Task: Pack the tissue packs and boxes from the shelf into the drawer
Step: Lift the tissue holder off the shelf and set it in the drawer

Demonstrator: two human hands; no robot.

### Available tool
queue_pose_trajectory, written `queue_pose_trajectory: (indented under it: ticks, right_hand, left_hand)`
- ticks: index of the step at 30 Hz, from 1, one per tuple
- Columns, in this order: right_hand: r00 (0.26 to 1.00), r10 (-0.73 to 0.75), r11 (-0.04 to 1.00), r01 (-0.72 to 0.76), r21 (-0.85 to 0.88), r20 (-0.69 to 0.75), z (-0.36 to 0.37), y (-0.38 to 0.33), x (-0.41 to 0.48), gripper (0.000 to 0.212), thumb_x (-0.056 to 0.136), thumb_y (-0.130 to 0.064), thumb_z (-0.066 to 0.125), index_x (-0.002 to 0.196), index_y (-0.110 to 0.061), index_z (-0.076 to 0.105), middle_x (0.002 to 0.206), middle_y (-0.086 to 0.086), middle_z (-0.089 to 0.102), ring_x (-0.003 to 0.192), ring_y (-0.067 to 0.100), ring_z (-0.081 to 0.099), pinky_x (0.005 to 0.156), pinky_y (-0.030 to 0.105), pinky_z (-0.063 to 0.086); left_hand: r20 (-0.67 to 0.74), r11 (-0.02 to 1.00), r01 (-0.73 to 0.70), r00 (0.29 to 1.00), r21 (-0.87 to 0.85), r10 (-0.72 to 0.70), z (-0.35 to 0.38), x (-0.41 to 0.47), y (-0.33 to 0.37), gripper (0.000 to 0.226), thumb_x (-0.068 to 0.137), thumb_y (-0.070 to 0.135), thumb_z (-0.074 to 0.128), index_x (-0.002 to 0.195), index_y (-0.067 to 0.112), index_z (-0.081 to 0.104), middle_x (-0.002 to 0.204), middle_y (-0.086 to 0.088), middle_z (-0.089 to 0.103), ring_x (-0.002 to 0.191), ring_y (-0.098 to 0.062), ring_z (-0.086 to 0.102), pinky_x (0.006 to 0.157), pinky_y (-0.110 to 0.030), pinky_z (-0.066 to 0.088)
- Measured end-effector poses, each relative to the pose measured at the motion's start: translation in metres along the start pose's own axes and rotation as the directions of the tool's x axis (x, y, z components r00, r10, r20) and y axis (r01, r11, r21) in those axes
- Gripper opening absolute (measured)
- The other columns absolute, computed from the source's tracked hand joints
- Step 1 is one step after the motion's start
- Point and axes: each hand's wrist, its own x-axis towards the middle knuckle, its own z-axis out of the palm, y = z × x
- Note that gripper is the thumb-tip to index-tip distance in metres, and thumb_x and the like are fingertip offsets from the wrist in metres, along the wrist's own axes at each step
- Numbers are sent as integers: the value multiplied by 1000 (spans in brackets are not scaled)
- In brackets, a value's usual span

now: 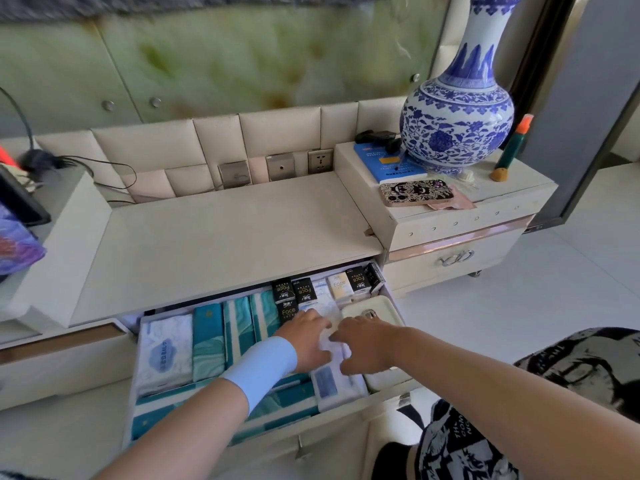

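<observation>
Both hands are down inside the open cream drawer (332, 441), which stands pulled out under the long cream shelf (225, 230). Between them lies a soft white tissue pack with a blue label (330, 382), pushed into the narrow gap between the teal-and-white tissue packs (207, 341) and a flat cream box with a metal clasp (375, 311).

The left hand (306, 341), with a pale blue band on its wrist, lies over the far part of this pack. Whether its fingers grasp the pack or only press on it, I cannot tell. The right hand (367, 348) has its fingers stretched out and resting on the pack, holding nothing. I judge that both hands press from above because the gap is tight and a soft pack must be flattened to sit level with its neighbours.

The other packs stand on their edges, side by side, probably so that more of them fit. A wide white pack with a blue emblem (166, 348) fills the left end, and small black and cream "Face" pocket packs (304, 291) are lined along the back wall, where the leftover space is shallow.

I see no tissue pack on the shelf, so the task seems near its end. A blue-and-white porcelain vase (457, 116) stands on the side cabinet, well apart.
</observation>
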Motion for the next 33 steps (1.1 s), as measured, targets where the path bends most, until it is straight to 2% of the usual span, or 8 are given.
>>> queue_pose_trajectory:
  ticks: [5, 10, 21, 24, 26, 29, 31, 33]
  right_hand:
    - [992, -78, 977, 97, -189, 101, 25, -23, -3, 121, 66, -67, 78, 156, -40, 2, 166, 7, -8, 152, 30, -3, 118, 59, 8]
    - [986, -168, 895, 161, -417, 20, 21, -28, 14, 118, 63, -69, 78, 156, -40, 11, 166, 7, -7, 152, 32, 3, 118, 61, 3]
    - [969, -17, 909, -88, -408, -248, 0, -20, 35, 102, 68, -76, 67, 150, -28, 31, 156, 9, 33, 139, 32, 38, 115, 56, 24]
    - [917, 95, 910, -238, -340, -387, -5, -21, 38, 86, 71, -78, 62, 129, -16, 50, 123, 7, 56, 106, 25, 59, 90, 41, 51]
    - [871, 224, 909, -348, -229, -438, -8, -26, 33, 68, 74, -79, 59, 102, -17, 60, 89, -1, 59, 78, 17, 59, 67, 28, 49]
    - [823, 446, 883, -468, 23, -353, -8, -31, 28, 53, 86, -72, 51, 87, -19, 60, 73, -4, 53, 69, 17, 55, 59, 25, 42]
    - [807, 560, 796, -461, 391, -188, -4, -29, 36, 36, 92, -50, 52, 95, -15, 62, 77, 0, 58, 68, 20, 60, 60, 27, 44]
    - [806, 590, 439, -376, 816, 54, -5, -30, 47, 24, 93, -27, 51, 103, -7, 60, 82, 8, 63, 63, 24, 62, 54, 28, 47]
  left_hand:
    - [167, 1000, -7, 986, 20, 4, 7, -51, -17, 102, 63, 74, 71, 146, 30, 31, 145, 4, 29, 135, -19, 29, 111, -45, 35]
    - [246, 976, -34, 969, 213, -20, 17, -75, -28, 120, 60, 69, 78, 153, 26, 16, 151, -1, 23, 140, -25, 24, 115, -44, 30]
    - [-127, 992, 104, 987, 70, -95, 9, -71, -62, 64, 76, 52, 72, 130, 28, 47, 127, 6, 46, 117, -16, 45, 94, -31, 44]
    - [-232, 977, 205, 950, -52, -211, 5, -75, -64, 33, 82, 44, 67, 107, 29, 51, 107, 9, 51, 97, -14, 50, 79, -29, 44]
    - [-267, 935, 313, 899, -164, -348, 2, -79, -64, 15, 85, 39, 60, 90, 28, 53, 90, 10, 56, 82, -15, 53, 71, -31, 45]
    - [-112, 730, 475, 796, -492, -594, -2, -83, -66, 38, 85, 52, 49, 74, 18, 61, 70, 7, 66, 61, -21, 60, 67, -31, 54]
    - [191, 269, 465, 727, -843, -659, -1, -83, -70, 46, 91, 51, 49, 97, 8, 65, 84, -4, 74, 63, -26, 67, 63, -32, 55]
    - [339, -107, 354, 700, -929, -628, -1, -83, -75, 40, 94, 40, 55, 114, 6, 58, 96, -15, 69, 68, -30, 67, 60, -36, 58]
